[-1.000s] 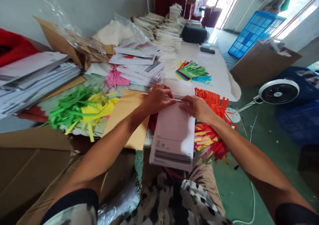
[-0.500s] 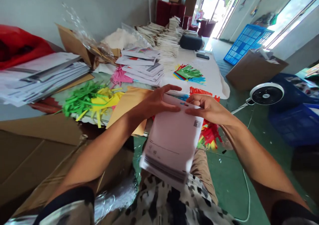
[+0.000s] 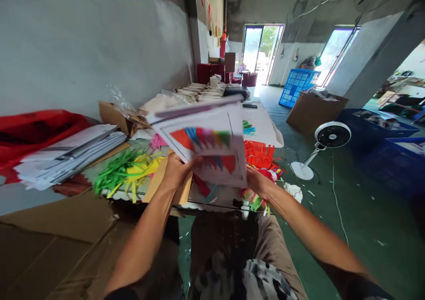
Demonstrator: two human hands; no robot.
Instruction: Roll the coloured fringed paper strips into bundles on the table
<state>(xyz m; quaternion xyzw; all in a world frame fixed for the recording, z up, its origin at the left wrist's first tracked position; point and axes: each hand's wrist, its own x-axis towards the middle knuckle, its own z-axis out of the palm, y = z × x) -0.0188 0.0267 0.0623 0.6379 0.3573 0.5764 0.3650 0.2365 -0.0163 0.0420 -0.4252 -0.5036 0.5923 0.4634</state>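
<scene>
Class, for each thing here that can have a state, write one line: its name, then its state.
White printed packet: held up, tilted, blurred.
Left hand: gripping the packet's lower left side.
Right hand: at the packet's lower right; fingers partly hidden.
Green strips: loose, tangled.
Yellow strips: loose, beside the green.
White paper pile: unevenly stacked.
Fan: upright; running or not, unclear.

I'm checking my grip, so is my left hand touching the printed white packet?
Touching. The head view shows the left hand gripping the white packet, its thumb over the packet's lower left part.
</scene>
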